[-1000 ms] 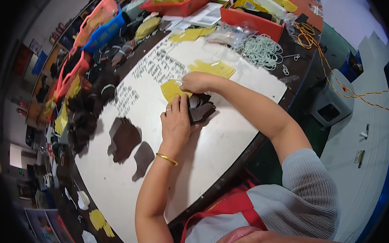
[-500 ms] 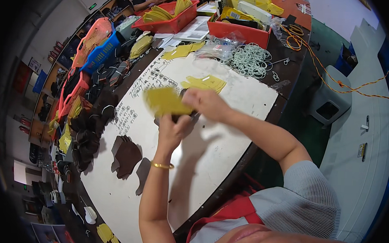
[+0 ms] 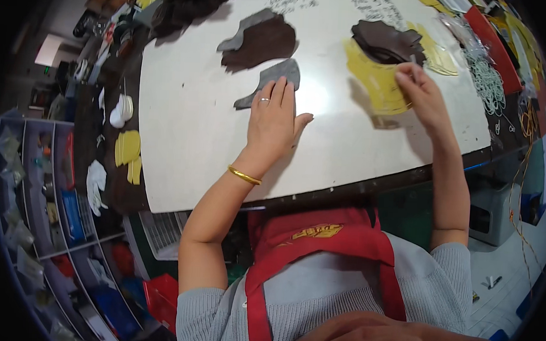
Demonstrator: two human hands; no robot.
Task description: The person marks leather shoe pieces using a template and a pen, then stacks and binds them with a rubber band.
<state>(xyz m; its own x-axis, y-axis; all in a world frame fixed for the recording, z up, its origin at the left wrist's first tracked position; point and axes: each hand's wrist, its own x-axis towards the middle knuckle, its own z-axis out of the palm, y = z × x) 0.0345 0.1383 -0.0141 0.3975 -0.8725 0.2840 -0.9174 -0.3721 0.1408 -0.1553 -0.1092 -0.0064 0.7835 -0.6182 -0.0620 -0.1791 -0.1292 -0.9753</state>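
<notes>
My left hand [image 3: 271, 121] lies with its fingers stretched over a dark grey cut piece [image 3: 281, 71] on the white board [image 3: 213, 149]. A thin ring and a gold bangle are on that arm. To the right, my right hand [image 3: 424, 95] pinches the edge of a yellow curved cut-out piece [image 3: 377, 86], which is slightly blurred. A small grey tip shows above these fingers; I cannot tell what it is. Just beyond the yellow piece is a stack of dark brown cut pieces [image 3: 388, 41]. Another brown stack [image 3: 263, 43], with a grey piece beside it, lies beyond my left hand.
More yellow pieces [image 3: 439, 53] lie at the far right, near a tangle of pale green cord [image 3: 487, 82] and a red bin [image 3: 492, 43]. Dark pieces [image 3: 182, 11] are heaped at the far left. Yellow pieces [image 3: 128, 149] and a white cloth [image 3: 96, 184] rest left of the board.
My hands were together at the yellow piece. My left hand has since moved left onto the grey piece, while my right still holds the yellow one. The view has turned.
</notes>
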